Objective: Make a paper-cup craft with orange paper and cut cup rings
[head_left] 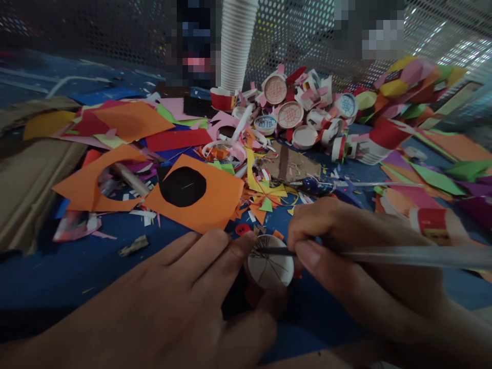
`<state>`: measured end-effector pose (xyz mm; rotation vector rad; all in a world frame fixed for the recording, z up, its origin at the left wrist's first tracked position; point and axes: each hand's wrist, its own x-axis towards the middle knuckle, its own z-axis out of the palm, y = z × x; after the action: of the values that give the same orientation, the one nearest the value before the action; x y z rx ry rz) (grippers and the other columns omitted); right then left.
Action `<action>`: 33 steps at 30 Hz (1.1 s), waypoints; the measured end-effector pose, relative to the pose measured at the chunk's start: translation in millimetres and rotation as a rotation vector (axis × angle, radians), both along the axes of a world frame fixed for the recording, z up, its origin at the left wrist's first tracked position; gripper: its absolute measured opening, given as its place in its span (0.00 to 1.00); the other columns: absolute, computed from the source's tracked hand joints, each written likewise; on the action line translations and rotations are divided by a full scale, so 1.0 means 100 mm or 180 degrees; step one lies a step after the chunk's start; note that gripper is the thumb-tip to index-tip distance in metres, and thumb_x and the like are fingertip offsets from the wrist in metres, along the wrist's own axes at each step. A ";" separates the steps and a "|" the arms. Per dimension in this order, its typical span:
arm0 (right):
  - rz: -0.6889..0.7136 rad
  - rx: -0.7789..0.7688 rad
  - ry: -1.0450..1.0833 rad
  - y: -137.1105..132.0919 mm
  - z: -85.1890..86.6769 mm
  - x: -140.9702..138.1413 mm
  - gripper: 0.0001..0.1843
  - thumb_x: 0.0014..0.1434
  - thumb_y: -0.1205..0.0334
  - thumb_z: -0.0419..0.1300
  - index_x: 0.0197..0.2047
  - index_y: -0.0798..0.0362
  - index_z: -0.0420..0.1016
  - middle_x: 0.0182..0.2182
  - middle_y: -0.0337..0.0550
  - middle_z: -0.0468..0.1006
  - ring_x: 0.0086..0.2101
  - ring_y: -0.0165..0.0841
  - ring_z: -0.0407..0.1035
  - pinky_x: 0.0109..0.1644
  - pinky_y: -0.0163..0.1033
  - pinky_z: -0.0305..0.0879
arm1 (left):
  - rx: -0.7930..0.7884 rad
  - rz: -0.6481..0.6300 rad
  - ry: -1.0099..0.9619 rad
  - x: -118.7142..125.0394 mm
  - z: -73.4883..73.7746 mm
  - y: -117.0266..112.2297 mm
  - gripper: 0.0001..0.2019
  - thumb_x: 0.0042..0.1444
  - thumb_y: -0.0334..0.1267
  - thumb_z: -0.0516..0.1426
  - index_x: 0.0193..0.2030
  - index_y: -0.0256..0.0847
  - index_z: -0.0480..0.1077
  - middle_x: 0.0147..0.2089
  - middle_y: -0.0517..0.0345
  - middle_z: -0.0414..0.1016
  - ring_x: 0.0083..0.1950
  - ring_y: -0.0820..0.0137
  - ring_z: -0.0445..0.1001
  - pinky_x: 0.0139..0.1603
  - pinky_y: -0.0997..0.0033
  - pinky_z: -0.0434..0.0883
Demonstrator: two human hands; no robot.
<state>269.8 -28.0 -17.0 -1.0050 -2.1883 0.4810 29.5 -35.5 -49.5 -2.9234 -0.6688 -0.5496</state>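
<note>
My right hand [338, 251] grips a pen [407, 256] with a long pale barrel, held almost level. Its dark tip lies over the white round bottom of a small paper cup [272, 266], where thin dark lines fan out from one spot. Thumb and index finger of my left hand [203, 277] pinch the cup at its near and left edges, and the other fingers rest on the table. Only a little of the cup's reddish side shows below the white disc. Just behind the cup lies a small red round piece [242, 229].
Orange paper [219, 200] with a black circle [183, 186] lies ahead, among coloured scraps. Behind are a pile of cut cups with drawn bottoms [290, 115] and a tall stack of white cups [236, 46]. Cardboard [34, 179] lies left; a blue pen [313, 185] lies beyond my right hand.
</note>
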 end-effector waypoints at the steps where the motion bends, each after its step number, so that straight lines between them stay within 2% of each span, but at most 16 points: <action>1: 0.0003 -0.0006 0.0003 0.00 0.00 0.00 0.09 0.62 0.74 0.55 0.36 0.50 0.70 0.25 0.31 0.74 0.23 0.23 0.67 0.27 0.31 0.62 | 0.0047 0.0031 -0.0033 -0.01 -0.01 -0.01 0.24 0.70 0.61 0.52 0.63 0.51 0.72 0.57 0.50 0.80 0.56 0.53 0.73 0.56 0.56 0.70; 6: -0.0006 0.0036 0.0061 0.00 0.02 -0.02 0.10 0.63 0.75 0.55 0.37 0.50 0.71 0.26 0.32 0.75 0.23 0.23 0.68 0.26 0.32 0.62 | 0.0058 0.0114 0.0028 -0.01 -0.02 -0.02 0.19 0.70 0.52 0.55 0.63 0.52 0.72 0.60 0.51 0.80 0.59 0.53 0.72 0.63 0.54 0.66; 10: -0.0009 0.0038 0.0045 0.00 0.02 -0.03 0.10 0.62 0.75 0.55 0.36 0.49 0.70 0.25 0.31 0.74 0.22 0.23 0.67 0.26 0.32 0.63 | 0.0086 0.0029 -0.0079 0.00 -0.01 0.00 0.21 0.70 0.58 0.54 0.62 0.52 0.73 0.57 0.51 0.80 0.57 0.54 0.73 0.59 0.57 0.69; 15: -0.0009 0.0056 0.0023 0.01 0.00 0.00 0.10 0.63 0.75 0.54 0.36 0.50 0.70 0.26 0.32 0.75 0.24 0.23 0.68 0.27 0.31 0.63 | 0.0005 0.0120 -0.0018 -0.01 0.02 -0.02 0.18 0.71 0.50 0.55 0.62 0.51 0.73 0.59 0.52 0.80 0.58 0.54 0.73 0.62 0.56 0.68; 19: -0.0016 0.0070 0.0030 0.02 0.00 0.01 0.10 0.62 0.75 0.54 0.36 0.50 0.70 0.26 0.32 0.74 0.24 0.22 0.67 0.30 0.30 0.65 | 0.0060 0.0090 -0.0009 -0.01 0.02 -0.01 0.18 0.71 0.50 0.54 0.63 0.50 0.73 0.59 0.53 0.81 0.59 0.54 0.73 0.63 0.56 0.67; 25: -0.0131 0.0126 0.0033 0.03 0.01 0.00 0.10 0.64 0.75 0.54 0.37 0.51 0.71 0.29 0.33 0.77 0.27 0.23 0.69 0.31 0.30 0.65 | 0.0085 0.0055 -0.0014 0.01 0.04 0.02 0.18 0.71 0.51 0.53 0.61 0.51 0.73 0.51 0.54 0.83 0.52 0.55 0.76 0.52 0.59 0.71; 30: -0.0175 0.0078 0.0080 0.03 0.01 0.00 0.10 0.63 0.74 0.54 0.35 0.50 0.70 0.26 0.33 0.74 0.24 0.24 0.67 0.28 0.31 0.64 | 0.0010 -0.0030 0.0109 0.01 0.08 0.01 0.17 0.71 0.49 0.54 0.61 0.52 0.74 0.55 0.57 0.83 0.53 0.58 0.75 0.60 0.60 0.70; 33: -0.0182 0.0021 0.0096 0.02 0.03 0.00 0.10 0.62 0.75 0.54 0.35 0.49 0.70 0.26 0.34 0.75 0.24 0.25 0.68 0.28 0.33 0.65 | -0.0002 0.0063 -0.0006 0.01 0.07 0.01 0.17 0.71 0.48 0.53 0.60 0.51 0.75 0.56 0.55 0.82 0.57 0.56 0.74 0.65 0.59 0.67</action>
<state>269.5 -25.6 -13.9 -1.0473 -2.1272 0.4594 30.3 -34.8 -42.8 -2.9141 -0.6975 -0.5502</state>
